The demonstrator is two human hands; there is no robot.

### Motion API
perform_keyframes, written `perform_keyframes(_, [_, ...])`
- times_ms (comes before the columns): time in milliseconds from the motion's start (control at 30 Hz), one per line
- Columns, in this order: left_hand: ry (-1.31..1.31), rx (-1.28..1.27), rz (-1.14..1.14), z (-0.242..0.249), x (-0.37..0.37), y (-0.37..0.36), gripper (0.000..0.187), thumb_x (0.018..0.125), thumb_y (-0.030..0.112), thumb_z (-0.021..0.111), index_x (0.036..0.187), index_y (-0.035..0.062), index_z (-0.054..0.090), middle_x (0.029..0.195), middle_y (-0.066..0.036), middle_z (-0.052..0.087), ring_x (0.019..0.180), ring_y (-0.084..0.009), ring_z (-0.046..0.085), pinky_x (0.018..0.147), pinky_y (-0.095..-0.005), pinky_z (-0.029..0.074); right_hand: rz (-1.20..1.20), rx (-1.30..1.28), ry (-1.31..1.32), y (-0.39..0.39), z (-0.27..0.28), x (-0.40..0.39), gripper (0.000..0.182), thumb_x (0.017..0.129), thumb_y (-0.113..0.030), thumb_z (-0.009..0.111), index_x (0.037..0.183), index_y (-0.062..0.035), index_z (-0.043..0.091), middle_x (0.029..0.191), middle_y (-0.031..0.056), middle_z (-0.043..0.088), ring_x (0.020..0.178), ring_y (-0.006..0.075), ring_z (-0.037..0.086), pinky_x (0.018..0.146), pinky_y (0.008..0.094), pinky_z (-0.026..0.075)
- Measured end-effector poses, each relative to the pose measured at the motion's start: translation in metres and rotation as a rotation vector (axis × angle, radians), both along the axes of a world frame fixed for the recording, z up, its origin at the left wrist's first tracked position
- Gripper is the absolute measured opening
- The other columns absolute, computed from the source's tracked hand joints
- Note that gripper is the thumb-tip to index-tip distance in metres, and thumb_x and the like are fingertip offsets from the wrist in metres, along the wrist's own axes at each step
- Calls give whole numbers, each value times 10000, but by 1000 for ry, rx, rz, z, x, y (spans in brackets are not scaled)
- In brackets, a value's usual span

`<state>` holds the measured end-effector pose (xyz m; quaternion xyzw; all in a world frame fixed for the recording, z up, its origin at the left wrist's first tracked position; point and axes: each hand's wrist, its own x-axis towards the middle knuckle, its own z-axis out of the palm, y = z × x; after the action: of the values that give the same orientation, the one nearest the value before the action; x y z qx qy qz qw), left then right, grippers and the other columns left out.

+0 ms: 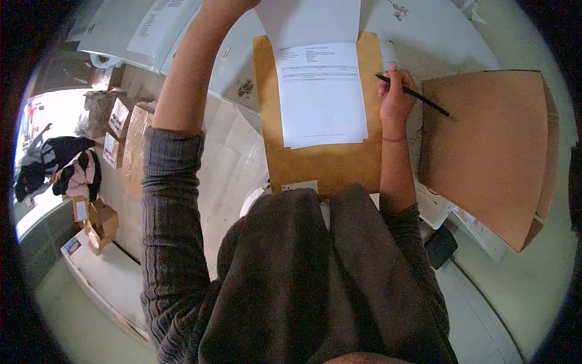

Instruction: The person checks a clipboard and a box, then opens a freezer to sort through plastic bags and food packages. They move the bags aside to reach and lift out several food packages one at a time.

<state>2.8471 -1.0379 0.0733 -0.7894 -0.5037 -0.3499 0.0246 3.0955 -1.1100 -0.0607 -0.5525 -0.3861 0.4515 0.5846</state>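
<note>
My right hand (pixel 398 100) is closed around a black pen (pixel 429 104), its thumb pointing up, just to the right of a printed sheet (pixel 321 112). Several lines of text and a ruled table fill the upper part of that sheet. Above it another sheet (pixel 310 23) is folded up and runs out of the top of the view. Under the papers lies a brown envelope or board (pixel 324 167). My left forearm reaches past the top edge, left of the raised sheet; the hand itself is out of view.
A large cardboard box (pixel 485 151) stands close on my right. The white table (pixel 418 36) carries the papers. Taped cartons (pixel 136 142) stand on the floor at left, near a person in dark clothing (pixel 57 158) and a small opened box (pixel 100 224).
</note>
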Motion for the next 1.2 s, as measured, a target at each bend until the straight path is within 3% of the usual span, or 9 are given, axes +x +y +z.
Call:
perform_keyframes(200, [-67,-164,43,5,3,-23,226,740,211,552,841,10,548,806,-109,589,711,-258,568,618,-329,446,-2,122,101,6,-12,4,206,812,-233,439,694,-67,467,504,16,462,395,85,408,373,210,316])
perform_keyframes(367, [-188,-943,-661,-8,6,-100,163,685,141,616,821,53,607,814,-59,604,795,-152,559,734,-278,424,-11,9,154,1,-1,4,246,837,-272,385,781,-56,490,548,22,470,456,98,427,431,216,342])
perform_keyframes(433, [-340,-843,-522,-46,4,-132,230,682,239,625,794,39,600,770,-66,603,730,-169,564,663,-275,431,3,-40,138,-12,3,5,297,846,-301,373,796,-40,504,561,21,470,479,99,428,455,215,351])
perform_keyframes(533, [-77,-203,363,-93,8,-174,283,645,203,640,842,30,533,874,-140,516,833,-250,483,685,-317,393,-157,504,-797,-38,23,4,273,825,-252,404,645,-84,521,546,13,477,480,107,461,457,251,381])
perform_keyframes(667, [-957,-998,396,-150,3,-228,370,737,330,572,877,23,420,701,-69,498,610,-140,477,559,-272,398,-604,893,-1113,-75,120,32,241,860,-200,298,964,-4,390,873,123,538,733,196,522,709,346,402])
perform_keyframes(733, [-1205,-1124,349,-152,-2,-224,343,764,325,536,876,16,440,692,-53,512,594,-124,478,547,-257,400,-757,917,-1163,-60,163,44,360,844,-299,350,877,31,488,851,153,550,799,248,514,753,354,378])
perform_keyframes(867, [-1168,-1227,113,-127,-31,-214,304,822,292,456,871,-3,513,702,-25,540,607,-83,470,547,-234,399,-903,300,-1965,-67,206,38,450,827,-391,356,949,12,518,912,149,556,815,264,527,764,351,370])
perform_keyframes(1000, [-1093,-1011,164,-106,-94,-224,296,828,267,449,851,-10,550,657,1,527,621,-56,434,559,-221,386,-1021,-456,-1944,-49,212,74,369,801,-390,383,939,-106,574,906,103,579,759,295,555,733,392,371])
perform_keyframes(1200, [-1249,-551,489,-114,-245,-243,280,820,247,466,860,-16,554,664,-2,538,621,-43,446,540,-213,379,-1032,-24,-2178,-26,226,-23,305,811,-369,376,916,-190,598,894,41,593,737,222,570,597,332,397])
